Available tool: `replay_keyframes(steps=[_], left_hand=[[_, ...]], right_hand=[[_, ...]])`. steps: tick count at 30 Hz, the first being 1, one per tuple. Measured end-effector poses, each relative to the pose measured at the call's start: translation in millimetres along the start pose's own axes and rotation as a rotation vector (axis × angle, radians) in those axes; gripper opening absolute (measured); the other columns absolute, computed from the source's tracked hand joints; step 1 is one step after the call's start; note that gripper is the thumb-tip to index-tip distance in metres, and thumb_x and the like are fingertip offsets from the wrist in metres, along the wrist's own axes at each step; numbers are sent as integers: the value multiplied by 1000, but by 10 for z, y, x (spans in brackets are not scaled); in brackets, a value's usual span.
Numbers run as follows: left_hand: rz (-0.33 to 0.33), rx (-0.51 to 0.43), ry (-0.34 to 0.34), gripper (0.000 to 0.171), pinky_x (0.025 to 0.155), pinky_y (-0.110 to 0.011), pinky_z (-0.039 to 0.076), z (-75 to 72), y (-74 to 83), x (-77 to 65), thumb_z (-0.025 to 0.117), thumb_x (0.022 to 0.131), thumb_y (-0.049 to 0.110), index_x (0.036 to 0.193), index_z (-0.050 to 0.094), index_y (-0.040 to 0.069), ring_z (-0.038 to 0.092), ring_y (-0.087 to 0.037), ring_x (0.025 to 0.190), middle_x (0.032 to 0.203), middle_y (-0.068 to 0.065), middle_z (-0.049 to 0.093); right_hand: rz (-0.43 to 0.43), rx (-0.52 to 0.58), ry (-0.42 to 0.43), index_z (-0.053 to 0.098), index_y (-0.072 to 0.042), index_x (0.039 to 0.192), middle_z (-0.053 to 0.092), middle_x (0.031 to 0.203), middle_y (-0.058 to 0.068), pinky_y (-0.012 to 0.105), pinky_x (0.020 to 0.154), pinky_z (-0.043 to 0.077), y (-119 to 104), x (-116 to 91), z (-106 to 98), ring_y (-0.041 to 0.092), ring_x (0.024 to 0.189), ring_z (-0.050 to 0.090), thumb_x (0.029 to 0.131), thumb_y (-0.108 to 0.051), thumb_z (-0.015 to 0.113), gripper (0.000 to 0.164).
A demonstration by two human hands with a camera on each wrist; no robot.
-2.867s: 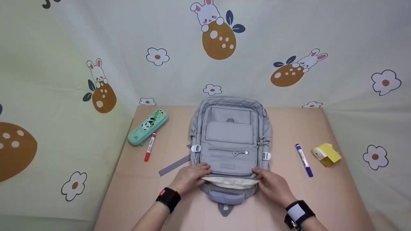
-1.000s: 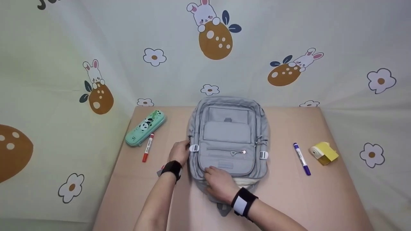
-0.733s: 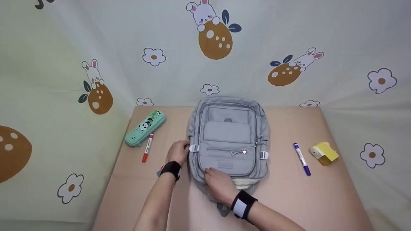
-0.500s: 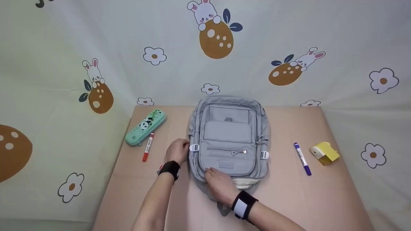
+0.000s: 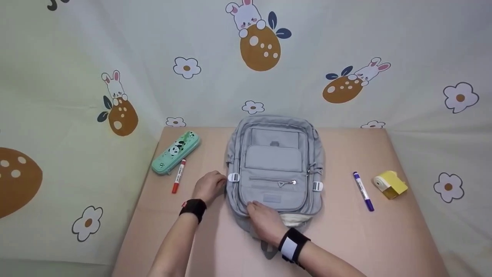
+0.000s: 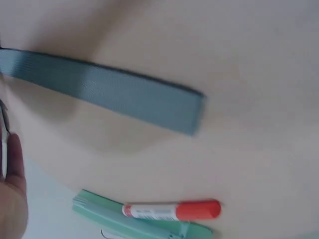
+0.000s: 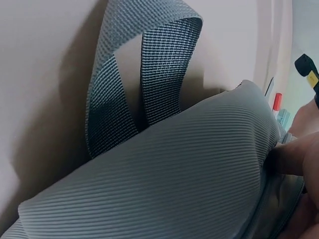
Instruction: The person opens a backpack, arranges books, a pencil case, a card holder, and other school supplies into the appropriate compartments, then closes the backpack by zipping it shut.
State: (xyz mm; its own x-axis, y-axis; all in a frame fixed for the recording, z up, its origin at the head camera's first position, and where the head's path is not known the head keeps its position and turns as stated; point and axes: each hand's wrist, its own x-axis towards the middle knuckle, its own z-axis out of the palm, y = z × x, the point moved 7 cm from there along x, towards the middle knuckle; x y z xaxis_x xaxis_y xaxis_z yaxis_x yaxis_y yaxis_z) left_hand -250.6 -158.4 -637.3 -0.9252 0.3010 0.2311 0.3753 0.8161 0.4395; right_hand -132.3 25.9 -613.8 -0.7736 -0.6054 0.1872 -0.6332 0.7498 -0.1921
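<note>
Moved since the earliest frame: right hand (image 5: 266,223), from the backpack's lower right corner to its lower left; left hand (image 5: 208,187), from the bottom opening up to the left side; cream lining (image 5: 296,219), now showing as a shorter strip.

Head view: backpack (image 5: 273,158), grey fabric, rounded rectangle, stitched pockets, white plastic buckles; lies at the middle of the table's (image 5: 346,238) far edge. Right hand grips its lower left corner, covering part of the opening. Left hand at its left side; fingertips hidden, grip cannot be told. Pencil case (image 5: 176,154), mint, oblong, panda print, near the far left corner; red marker (image 5: 178,176) just beside. Blue marker (image 5: 363,191) and yellow tape dispenser (image 5: 390,185), blocky, near the right edge. Cloth backdrop (image 5: 215,92), rabbit and flower print, beyond the far edge.

Left wrist view: flat woven strap (image 6: 109,92), square-ended, hidden behind the left hand in the head view.

Right wrist view: fine parallel ribbing on the fabric, thumb pressed into a fold; coarse webbing loop (image 7: 167,64), arched.
</note>
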Motion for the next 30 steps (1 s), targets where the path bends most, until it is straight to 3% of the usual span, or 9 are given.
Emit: replay_keyframes(steps=[5, 11, 16, 21, 25, 30], left_hand=[[31, -26, -58, 6, 77, -40, 53, -10, -11, -84, 73, 93, 11, 94, 79, 13, 64, -20, 84, 88, 2, 66], [43, -82, -26, 7, 73, -38, 50, 39, 23, -87, 73, 91, 7, 93, 77, 12, 59, -17, 78, 83, 2, 61], [-34, -117, -5, 7, 74, -38, 50, 102, -31, -103, 74, 90, 8, 96, 78, 11, 59, -17, 78, 84, 3, 61], [-147, -194, 17, 10, 83, -41, 52, 133, -106, -125, 73, 93, 12, 101, 79, 11, 64, -21, 88, 92, 0, 66], [-204, -253, 15, 9, 85, -42, 51, 148, -137, -129, 72, 93, 14, 101, 77, 11, 63, -22, 91, 96, -1, 67], [-231, -264, -10, 6, 86, -42, 51, 174, -124, -128, 72, 94, 14, 99, 76, 11, 64, -21, 92, 97, -1, 68]], right_hand=[[10, -2, -2, 62, 2, 125, 71, 117, 15, 39, 83, 58, 14, 0, -4, 28, 107, 68, 93, -10, 64, 34], [23, 19, -4, 64, 1, 121, 70, 118, 16, 40, 87, 57, 20, 1, -2, 29, 109, 67, 91, -16, 70, 35], [33, 53, -34, 67, -6, 113, 68, 129, 14, 41, 96, 53, 30, -25, -16, 29, 119, 64, 92, -22, 70, 27], [4, 108, -28, 67, -10, 119, 66, 132, 12, 42, 99, 51, 73, -140, -98, 28, 122, 62, 91, -26, 75, 33], [-52, 87, 14, 68, -12, 120, 71, 120, 6, 40, 89, 56, 115, -293, -140, 24, 111, 67, 90, -22, 77, 33], [-138, 5, 88, 73, -15, 106, 75, 102, -2, 34, 84, 56, 143, -442, -100, 20, 104, 69, 87, -14, 78, 20]])
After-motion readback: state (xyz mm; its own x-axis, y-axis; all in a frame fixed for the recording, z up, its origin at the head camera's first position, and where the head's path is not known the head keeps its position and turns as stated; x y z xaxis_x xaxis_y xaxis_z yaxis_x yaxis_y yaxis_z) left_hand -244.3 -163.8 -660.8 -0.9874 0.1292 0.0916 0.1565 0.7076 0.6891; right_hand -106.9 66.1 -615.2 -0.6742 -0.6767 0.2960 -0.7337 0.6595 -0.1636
